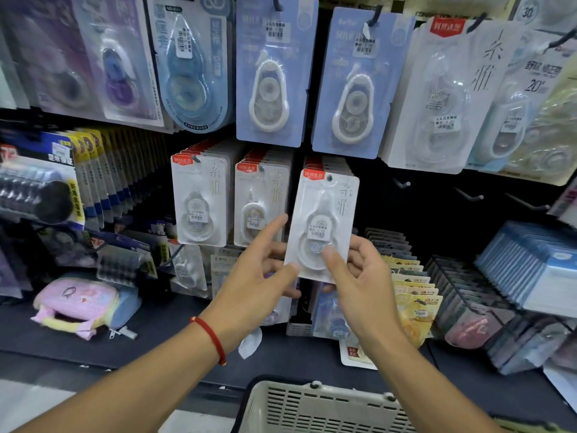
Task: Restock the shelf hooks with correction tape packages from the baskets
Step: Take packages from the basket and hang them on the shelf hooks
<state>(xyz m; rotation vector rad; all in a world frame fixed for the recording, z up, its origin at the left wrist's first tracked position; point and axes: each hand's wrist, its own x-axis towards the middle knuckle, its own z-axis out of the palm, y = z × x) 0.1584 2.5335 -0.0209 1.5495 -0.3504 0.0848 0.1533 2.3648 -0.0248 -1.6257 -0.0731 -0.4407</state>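
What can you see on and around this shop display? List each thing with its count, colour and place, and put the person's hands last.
held correction tape package: one, white, centre, at third stack
hung white packages: two full stacks, middle row left
blue packages: two, top row
bare hooks: three, right of centre
basket: one, pale grey, bottom
pouch: one, pink, lower shelf left
bracelet: one, red, left wrist
left hand: pinches package's edge
right hand: grips package

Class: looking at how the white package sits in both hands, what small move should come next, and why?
Probably push the white package back along its hook. Both hands, left hand and right hand, hold its lower end, and it fronts the stack behind it.
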